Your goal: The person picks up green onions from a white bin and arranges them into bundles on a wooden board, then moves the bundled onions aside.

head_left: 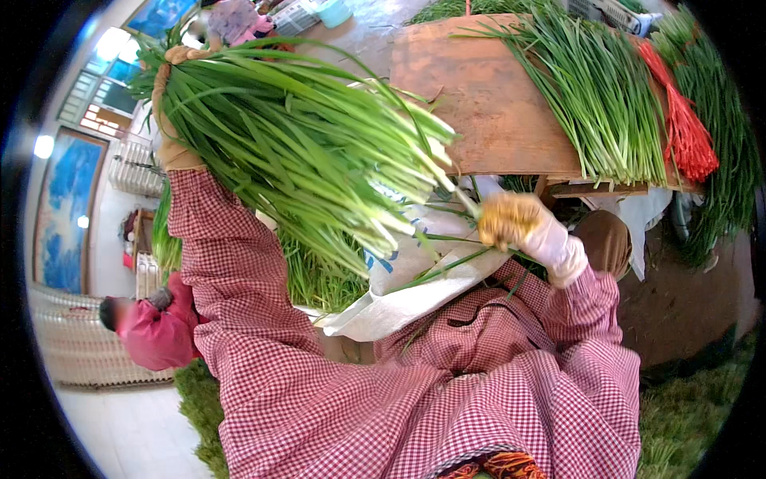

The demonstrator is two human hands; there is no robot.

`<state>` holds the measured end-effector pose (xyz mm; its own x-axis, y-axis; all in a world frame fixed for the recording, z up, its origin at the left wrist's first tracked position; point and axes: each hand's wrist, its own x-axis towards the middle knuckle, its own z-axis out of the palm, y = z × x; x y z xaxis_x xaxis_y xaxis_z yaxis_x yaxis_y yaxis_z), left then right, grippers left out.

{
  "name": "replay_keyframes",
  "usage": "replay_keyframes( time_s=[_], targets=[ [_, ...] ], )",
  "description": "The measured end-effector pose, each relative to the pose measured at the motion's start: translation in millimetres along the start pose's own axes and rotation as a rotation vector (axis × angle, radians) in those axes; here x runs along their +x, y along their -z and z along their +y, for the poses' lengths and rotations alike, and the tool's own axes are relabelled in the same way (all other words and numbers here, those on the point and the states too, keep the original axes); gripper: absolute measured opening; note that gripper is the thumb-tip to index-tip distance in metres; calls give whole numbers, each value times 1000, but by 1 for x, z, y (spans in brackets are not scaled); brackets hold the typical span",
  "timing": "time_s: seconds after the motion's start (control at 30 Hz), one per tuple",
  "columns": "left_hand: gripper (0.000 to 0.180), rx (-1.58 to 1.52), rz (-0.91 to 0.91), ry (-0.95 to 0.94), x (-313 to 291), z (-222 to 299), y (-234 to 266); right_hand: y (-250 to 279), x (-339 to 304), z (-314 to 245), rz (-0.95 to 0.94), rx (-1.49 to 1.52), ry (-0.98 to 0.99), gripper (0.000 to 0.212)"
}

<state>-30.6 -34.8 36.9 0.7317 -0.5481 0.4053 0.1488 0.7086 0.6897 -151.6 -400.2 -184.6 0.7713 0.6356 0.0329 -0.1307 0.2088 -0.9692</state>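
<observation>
A big bunch of green chives (295, 136) with pale stem ends is raised at the left, leaves toward the far left and stems toward the right. Around its leafy end my left hand (166, 120), in a tan glove, is closed. My right hand (511, 221), in a stained yellow and white glove, is closed at the right of the stem ends. A thin pale chive stalk (465, 201) runs from the bunch into its fingers. Below lies a white woven sack (407, 307) across my lap, with loose chive leaves on it.
A wooden board (487, 104) stands ahead, bearing laid-out chives (598, 104) and red ties (686, 136). More greens (714, 136) hang at the right. Loose chives (323, 267) lie below my left arm. A person in pink (159, 327) is at the left, another person (235, 20) farther off.
</observation>
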Motion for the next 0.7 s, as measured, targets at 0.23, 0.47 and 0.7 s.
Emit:
replay_keyframes(
  time_s=[0.23,0.47,0.7],
  targets=[
    [17,130,13,21,7,9,-4,28,-19,46,390,-983,-10,34],
    [14,101,9,56,18,-8,-36,2,50,-32,326,-59,427,40],
    [13,72,18,47,17,-13,-43,-16,56,-39,225,152,265,38]
  ],
)
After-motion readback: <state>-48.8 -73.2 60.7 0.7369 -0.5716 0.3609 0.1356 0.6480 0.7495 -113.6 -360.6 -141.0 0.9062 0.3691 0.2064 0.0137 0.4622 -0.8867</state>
